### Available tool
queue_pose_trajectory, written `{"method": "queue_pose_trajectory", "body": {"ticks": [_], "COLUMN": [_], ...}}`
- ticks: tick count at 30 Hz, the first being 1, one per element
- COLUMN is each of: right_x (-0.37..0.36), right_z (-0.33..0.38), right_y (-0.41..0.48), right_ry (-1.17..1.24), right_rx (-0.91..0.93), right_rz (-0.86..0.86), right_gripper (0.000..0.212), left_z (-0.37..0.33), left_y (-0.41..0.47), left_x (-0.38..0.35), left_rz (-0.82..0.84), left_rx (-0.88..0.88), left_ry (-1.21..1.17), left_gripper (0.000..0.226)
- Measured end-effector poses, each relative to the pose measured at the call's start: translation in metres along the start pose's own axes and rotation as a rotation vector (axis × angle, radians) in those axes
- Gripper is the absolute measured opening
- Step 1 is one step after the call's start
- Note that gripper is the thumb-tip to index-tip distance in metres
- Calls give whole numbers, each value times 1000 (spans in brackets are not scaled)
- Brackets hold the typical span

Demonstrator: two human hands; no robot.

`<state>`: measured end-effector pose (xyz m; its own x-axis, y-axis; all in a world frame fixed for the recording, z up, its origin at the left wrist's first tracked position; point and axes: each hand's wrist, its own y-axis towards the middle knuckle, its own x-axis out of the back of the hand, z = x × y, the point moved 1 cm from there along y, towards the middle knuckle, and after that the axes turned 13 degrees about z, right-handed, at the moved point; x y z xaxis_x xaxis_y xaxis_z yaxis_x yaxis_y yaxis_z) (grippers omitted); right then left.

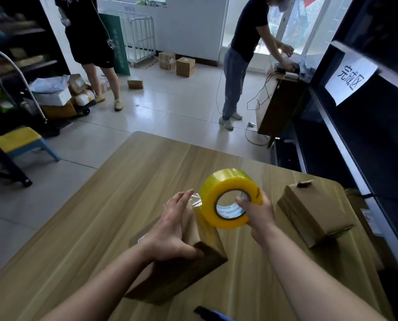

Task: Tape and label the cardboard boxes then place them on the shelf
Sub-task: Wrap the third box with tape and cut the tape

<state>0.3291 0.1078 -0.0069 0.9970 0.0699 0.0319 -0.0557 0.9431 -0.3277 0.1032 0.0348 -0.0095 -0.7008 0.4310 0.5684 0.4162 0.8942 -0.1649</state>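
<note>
The left hand (173, 229) lies flat against a cardboard box (207, 262) in the near middle of the wooden table (96, 228). Its fingers are straight and point to the far side, and its thumb is laid across the box's near end; it presses on the box rather than clasping it. Its fingertips touch the loose, clear end of a tape strip (197, 201). The strip runs from the box top up to a yellow roll of packing tape (230, 198).

The right hand (259, 215) grips that roll just above the far end of the box, with fingers hooked through the core and onto the outer rim.

A second cardboard box (309, 212) lies on the right side of the table, apart from the first and untouched. A dark object with a blue part (213, 313) shows at the near edge; what it is cannot be told.

A dark shelf (367, 163) stands along the right, bearing a white paper sign (350, 77). Two people stand on the far tiled floor, near several small cardboard boxes on the floor (177, 63). A yellow-topped stool (19, 140) sits at the left.
</note>
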Motion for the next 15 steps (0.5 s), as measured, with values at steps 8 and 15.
{"method": "queue_pose_trajectory", "body": {"ticks": [8,15], "right_x": [0,3], "right_z": [35,61], "right_y": [6,3], "right_ry": [-570,-765], "right_rx": [212,340], "right_rz": [-153,-66], "right_gripper": [40,51], "left_z": [7,6], "left_y": [0,-7], "left_x": [-12,-15], "left_rz": [-66,-77], "left_rx": [-37,-84], "left_ry": [-162,-123], "left_gripper": [124,120]}}
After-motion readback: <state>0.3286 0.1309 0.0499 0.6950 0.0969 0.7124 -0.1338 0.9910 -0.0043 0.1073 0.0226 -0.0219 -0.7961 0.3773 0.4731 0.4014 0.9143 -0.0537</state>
